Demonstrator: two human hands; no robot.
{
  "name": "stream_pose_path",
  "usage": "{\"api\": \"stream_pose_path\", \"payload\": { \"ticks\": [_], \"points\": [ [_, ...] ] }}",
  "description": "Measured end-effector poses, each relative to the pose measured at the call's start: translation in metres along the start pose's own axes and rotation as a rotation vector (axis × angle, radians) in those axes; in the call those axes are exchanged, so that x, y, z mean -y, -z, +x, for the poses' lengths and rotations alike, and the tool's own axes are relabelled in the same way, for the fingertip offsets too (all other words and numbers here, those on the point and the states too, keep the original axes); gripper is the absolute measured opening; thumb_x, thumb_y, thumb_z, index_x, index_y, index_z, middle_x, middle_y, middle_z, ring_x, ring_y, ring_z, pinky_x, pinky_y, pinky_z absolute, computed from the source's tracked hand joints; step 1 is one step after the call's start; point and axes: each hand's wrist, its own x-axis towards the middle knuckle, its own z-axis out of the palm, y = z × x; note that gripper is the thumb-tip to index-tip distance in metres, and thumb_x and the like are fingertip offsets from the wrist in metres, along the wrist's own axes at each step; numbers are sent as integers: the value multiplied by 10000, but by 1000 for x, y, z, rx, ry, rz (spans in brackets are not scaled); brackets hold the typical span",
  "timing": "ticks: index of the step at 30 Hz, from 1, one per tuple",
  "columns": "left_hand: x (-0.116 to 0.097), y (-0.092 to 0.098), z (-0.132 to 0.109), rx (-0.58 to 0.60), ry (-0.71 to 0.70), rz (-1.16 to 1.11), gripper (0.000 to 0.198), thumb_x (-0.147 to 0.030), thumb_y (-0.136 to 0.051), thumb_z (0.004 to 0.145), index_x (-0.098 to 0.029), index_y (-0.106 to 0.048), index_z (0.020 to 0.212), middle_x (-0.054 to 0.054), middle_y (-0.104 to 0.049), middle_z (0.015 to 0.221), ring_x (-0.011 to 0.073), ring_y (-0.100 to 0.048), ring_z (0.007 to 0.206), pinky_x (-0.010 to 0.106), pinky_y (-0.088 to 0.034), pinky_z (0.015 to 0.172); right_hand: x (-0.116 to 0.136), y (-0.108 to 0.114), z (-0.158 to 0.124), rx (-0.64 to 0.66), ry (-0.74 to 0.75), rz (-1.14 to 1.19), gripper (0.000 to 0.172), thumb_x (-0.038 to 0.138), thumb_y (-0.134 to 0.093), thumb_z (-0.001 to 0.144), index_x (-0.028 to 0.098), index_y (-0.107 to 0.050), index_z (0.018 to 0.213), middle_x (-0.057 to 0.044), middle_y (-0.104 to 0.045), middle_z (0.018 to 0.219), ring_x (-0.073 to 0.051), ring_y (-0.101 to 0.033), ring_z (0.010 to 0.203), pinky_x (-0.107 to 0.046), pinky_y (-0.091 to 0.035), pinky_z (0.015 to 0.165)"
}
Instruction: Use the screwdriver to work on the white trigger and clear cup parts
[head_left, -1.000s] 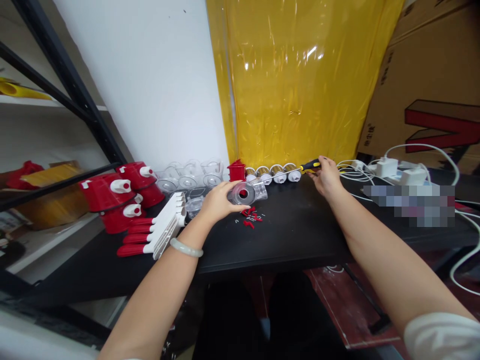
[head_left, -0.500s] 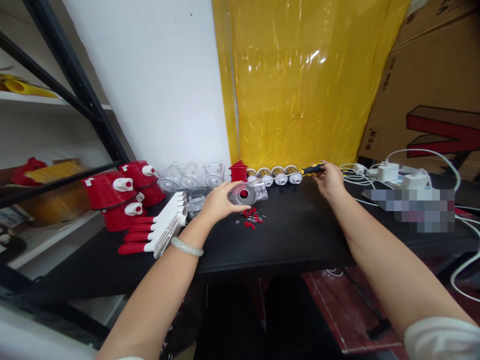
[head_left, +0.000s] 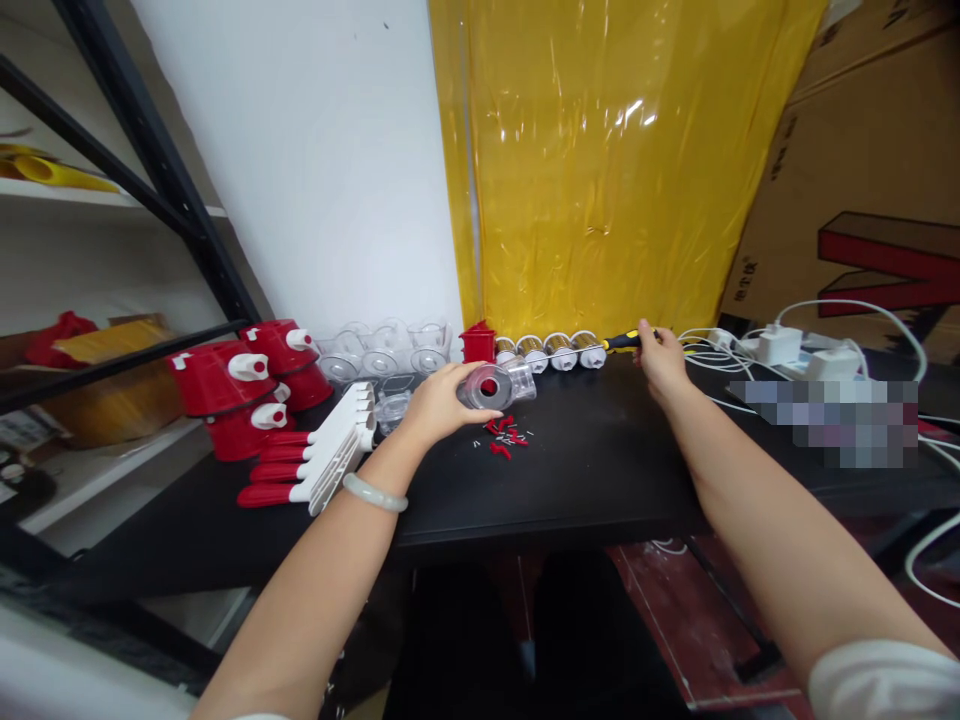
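Observation:
My left hand (head_left: 444, 402) is closed around a clear plastic housing (head_left: 501, 388) that has a round opening facing me. In my right hand (head_left: 660, 360) is a screwdriver (head_left: 622, 341) with a black and yellow handle. Its long thin shaft points left, to the near side of the clear housing; whether the tip touches a screw there I cannot tell. Below the housing, small red plastic parts (head_left: 501, 452) and several small screws (head_left: 504, 438) lie loose on the black table (head_left: 585, 480).
Behind the hands stand a red plastic part (head_left: 478, 343) and a row of drums (head_left: 560, 351) with white ends. Clear cups (head_left: 380, 352), red housings (head_left: 225, 380) and red-handled white parts (head_left: 330, 450) occupy the left. White chargers and cables (head_left: 780, 345) lie right, before a cardboard box (head_left: 832, 150).
My right hand has changed its hold on the screwdriver handle, its fingers now further back and more upright. The left hand and the clear housing have stayed in place.

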Motion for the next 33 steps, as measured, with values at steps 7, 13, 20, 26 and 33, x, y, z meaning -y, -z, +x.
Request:
{"api": "stream_pose_path", "payload": {
  "ticks": [7,13,20,26,33],
  "points": [
    [2,-1,0,-4,4,2,805,-541,-887,653,-263,-632,1364,107,-695,1259,315,-656,1158,483,-523,1011,5,-1,0,42,-164,305,74,302,-609,812,236,-588,836,47,-560,669,-113,-581,534,-214,-462,451],
    [-3,1,-1,8,-4,2,790,-519,-887,667,-240,-636,1362,101,-707,1209,299,-666,1123,465,-522,1004,4,-1,1,65,-186,313,415,629,-492,908,228,-557,823,0,-613,697,-160,-666,615,-256,-508,486],
    [-1,1,0,7,0,-8,779,-525,-888,664,-269,-636,1355,97,-700,1245,306,-657,1153,475,-515,1017,2,0,0,37,-20,132,446,665,-665,836,237,-541,819,97,-480,555,-64,-420,372,-171,-361,347],
    [-1,1,0,-2,-10,-1,779,-510,-895,658,-267,-639,1353,95,-706,1204,301,-667,1118,472,-523,1008,5,0,-1,63,-47,155,255,479,-667,885,248,-559,880,101,-453,571,-61,-353,359,-173,-318,331],
    [-3,2,0,11,-3,7,778,-512,-890,665,-256,-638,1356,96,-706,1199,304,-665,1124,473,-525,1004,7,-3,0,77,-192,337,117,341,-608,855,241,-568,900,40,-565,720,-114,-594,577,-210,-479,470]
  ]
}}
